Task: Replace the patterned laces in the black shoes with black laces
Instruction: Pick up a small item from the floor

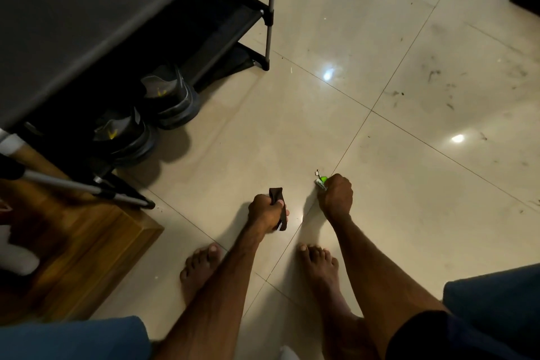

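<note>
My left hand (267, 210) grips a dark bundle of black laces (276, 194) that sticks out above and below the fist. My right hand (336, 196) is curled round a small green and white lighter (321, 181) with a metal top. Both hands hang above the tiled floor, just ahead of my bare feet. A pair of black shoes (172, 96) with grey and yellow marks stands at the foot of the shoe rack, heels toward me; the second shoe (122, 134) sits closer to me. Their laces are hidden under the rack.
A black shoe rack (268, 17) with metal poles fills the upper left. A wooden board (96, 245) lies on the floor at the lower left with a white object (17, 260) on it. Glossy beige tiles (409, 126) stretch to the right.
</note>
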The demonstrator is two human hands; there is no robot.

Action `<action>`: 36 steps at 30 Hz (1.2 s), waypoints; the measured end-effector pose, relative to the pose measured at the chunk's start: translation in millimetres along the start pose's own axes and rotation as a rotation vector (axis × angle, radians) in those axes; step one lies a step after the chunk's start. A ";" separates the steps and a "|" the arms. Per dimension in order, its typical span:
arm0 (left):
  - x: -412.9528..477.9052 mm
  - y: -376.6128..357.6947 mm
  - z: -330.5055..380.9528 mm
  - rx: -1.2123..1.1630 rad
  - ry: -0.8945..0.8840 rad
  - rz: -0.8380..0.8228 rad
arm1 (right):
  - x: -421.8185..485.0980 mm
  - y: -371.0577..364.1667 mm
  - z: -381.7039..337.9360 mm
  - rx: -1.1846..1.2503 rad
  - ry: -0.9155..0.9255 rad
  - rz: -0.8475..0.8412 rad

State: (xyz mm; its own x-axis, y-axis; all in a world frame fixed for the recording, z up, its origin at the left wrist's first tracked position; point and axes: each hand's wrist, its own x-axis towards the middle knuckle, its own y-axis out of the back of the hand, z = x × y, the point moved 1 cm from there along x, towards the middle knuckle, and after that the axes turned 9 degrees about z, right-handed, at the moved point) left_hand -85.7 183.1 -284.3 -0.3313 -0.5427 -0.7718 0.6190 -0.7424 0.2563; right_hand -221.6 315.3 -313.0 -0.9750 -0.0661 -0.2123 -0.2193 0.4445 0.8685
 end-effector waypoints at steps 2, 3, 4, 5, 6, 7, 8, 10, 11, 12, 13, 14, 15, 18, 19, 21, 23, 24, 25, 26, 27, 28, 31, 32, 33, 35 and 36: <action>-1.4 2.4 1.6 0.018 0.004 0.008 | -2.5 -1.8 -1.9 0.033 -0.005 -0.004; -2.1 3.4 2.2 0.024 0.000 0.009 | -3.5 -0.9 -4.0 0.069 -0.031 -0.004; -3.0 4.1 2.5 0.029 -0.005 0.011 | -4.8 0.3 -6.9 0.101 -0.068 -0.006; -4.0 4.7 3.3 0.036 -0.010 0.015 | -6.0 0.7 -8.1 0.123 -0.104 -0.013; -5.1 5.6 3.7 0.041 -0.013 0.018 | -7.4 0.5 -8.4 0.135 -0.129 -0.017; -7.0 7.1 4.5 0.046 -0.011 0.019 | -9.4 0.6 -8.9 0.145 -0.136 -0.019; -7.9 8.0 4.8 0.051 -0.010 0.022 | -10.7 -0.6 -8.5 0.156 -0.147 -0.022; -10.2 12.3 7.3 0.057 -0.013 0.034 | -15.0 -0.9 -10.1 0.157 -0.165 -0.041; -10.5 14.1 9.0 0.051 -0.013 0.041 | -15.4 -2.0 -9.8 0.162 -0.191 -0.056; -12.0 17.9 10.3 0.045 -0.017 0.050 | -18.2 0.2 -13.5 0.193 -0.222 -0.072; -14.2 21.4 12.6 0.043 -0.017 0.059 | -21.3 1.0 -16.9 0.232 -0.270 -0.089; -18.2 26.5 15.9 0.043 -0.023 0.073 | -26.7 4.9 -22.9 0.277 -0.312 -0.100; -23.5 31.5 21.8 0.050 -0.038 0.086 | -32.2 9.3 -30.1 0.343 -0.352 -0.119; -45.8 54.3 44.3 0.139 -0.134 0.173 | -57.0 27.4 -63.1 0.604 -0.352 -0.235; -59.3 66.6 55.0 0.184 -0.173 0.215 | -69.8 41.8 -81.7 0.656 -0.331 -0.261; -81.7 87.4 74.4 0.252 -0.251 0.267 | -88.3 63.2 -112.3 0.761 -0.287 -0.280; -109.6 113.7 94.5 0.283 -0.330 0.299 | -111.2 92.8 -148.8 0.851 -0.240 -0.273; -126.1 129.0 100.9 0.294 -0.373 0.316 | -124.5 106.8 -164.0 0.880 -0.211 -0.266; -148.2 150.2 106.7 0.293 -0.414 0.337 | -146.1 127.5 -183.8 0.892 -0.163 -0.272; -154.5 155.1 113.6 0.299 -0.442 0.340 | -150.3 136.3 -193.3 0.900 -0.125 -0.255; -168.1 167.4 120.6 0.294 -0.476 0.361 | -162.1 152.2 -208.7 0.904 -0.067 -0.241; -184.7 182.5 123.7 0.296 -0.504 0.377 | -178.4 167.7 -220.2 0.916 -0.023 -0.237; -243.3 231.1 130.4 0.299 -0.602 0.416 | -230.3 212.6 -254.7 0.930 0.143 -0.219; -265.8 253.5 132.0 0.301 -0.637 0.442 | -252.1 228.2 -269.4 0.949 0.208 -0.234; -284.6 271.5 131.9 0.304 -0.667 0.456 | -269.2 239.5 -278.7 0.956 0.260 -0.253; -323.0 314.8 130.4 0.314 -0.730 0.516 | -307.1 260.3 -302.7 0.987 0.355 -0.318; -340.5 332.8 128.6 0.319 -0.752 0.552 | -322.1 268.3 -312.7 0.994 0.396 -0.339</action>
State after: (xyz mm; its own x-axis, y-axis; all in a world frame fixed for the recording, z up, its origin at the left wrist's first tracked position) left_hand 141.6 70.4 138.6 -0.4884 -0.8713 0.0469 0.6387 -0.3204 0.6996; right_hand 22.1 176.5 128.5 -0.8522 -0.5199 -0.0587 -0.5214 0.8532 0.0122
